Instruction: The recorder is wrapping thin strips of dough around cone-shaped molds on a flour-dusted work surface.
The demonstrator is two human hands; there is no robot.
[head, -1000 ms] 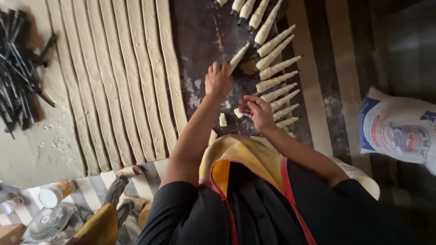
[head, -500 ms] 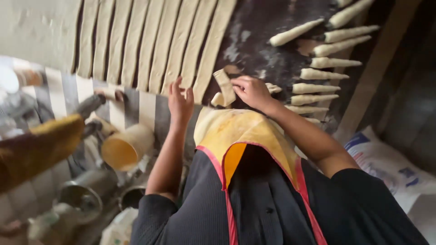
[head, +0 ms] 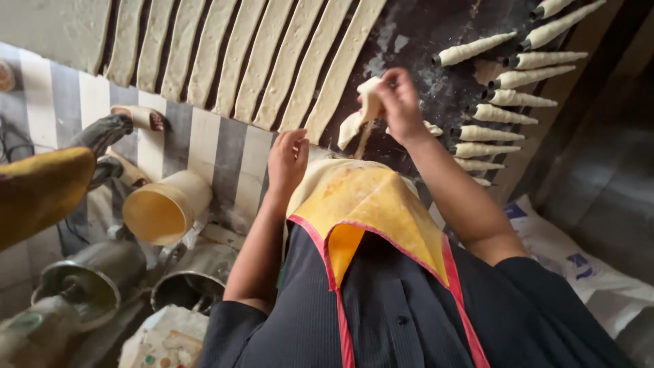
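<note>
R hand (head: 400, 102) is raised over the dark floured board (head: 422, 27), fingers pinched shut on a short dough strip (head: 364, 112) w/ its loose end hanging down toward the board's near edge. L hand (head: 287, 160) hovers empty, fingers loosely spread, just beside the board's near-left corner, over the striped cloth (head: 204, 146). Long cut dough strips (head: 272, 58) lie side by side along the board's left part. Rolled dough cones (head: 501, 112) sit in a column on the board's right side, tips pointing right. A tipped cream plastic cup (head: 163, 208) lies on the cloth, well left of the board; metal bowls (head: 136, 279) sit beyond that, nearer the person.
</note>
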